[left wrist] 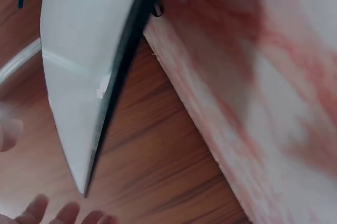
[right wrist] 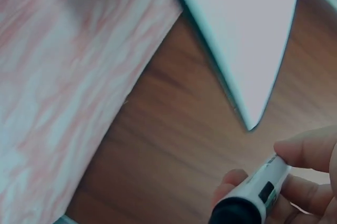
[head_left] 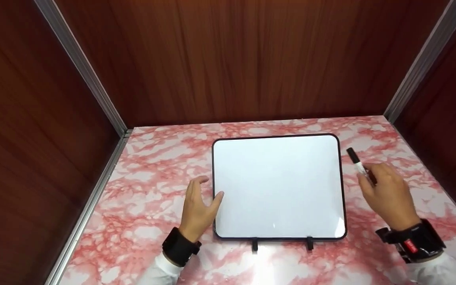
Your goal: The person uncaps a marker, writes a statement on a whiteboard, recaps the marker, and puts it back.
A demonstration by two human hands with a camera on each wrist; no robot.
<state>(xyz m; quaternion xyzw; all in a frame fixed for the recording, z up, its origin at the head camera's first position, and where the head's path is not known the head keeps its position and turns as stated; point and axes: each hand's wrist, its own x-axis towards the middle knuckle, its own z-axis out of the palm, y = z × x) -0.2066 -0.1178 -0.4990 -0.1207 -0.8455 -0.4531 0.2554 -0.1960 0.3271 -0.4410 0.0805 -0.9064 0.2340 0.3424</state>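
A blank whiteboard (head_left: 277,186) with a thin black frame lies flat on the pink marbled table (head_left: 149,186). My left hand (head_left: 202,202) rests at its left edge, fingers loosely straight and the thumb touching the frame. In the left wrist view the board (left wrist: 79,76) fills the upper left, with my fingertips (left wrist: 63,214) at the bottom edge. My right hand (head_left: 384,192) hovers just right of the board and grips a black and white marker (head_left: 356,161), capped end pointing away. The right wrist view shows the marker (right wrist: 253,195) between my fingers (right wrist: 310,153), near the board's corner (right wrist: 247,34).
Dark wooden panels (head_left: 228,59) close in the table at the back and on both sides, with metal strips (head_left: 81,67) in the corners. Two small black tabs (head_left: 255,244) stick out from the board's near edge. Black bands (head_left: 178,246) sit on both wrists.
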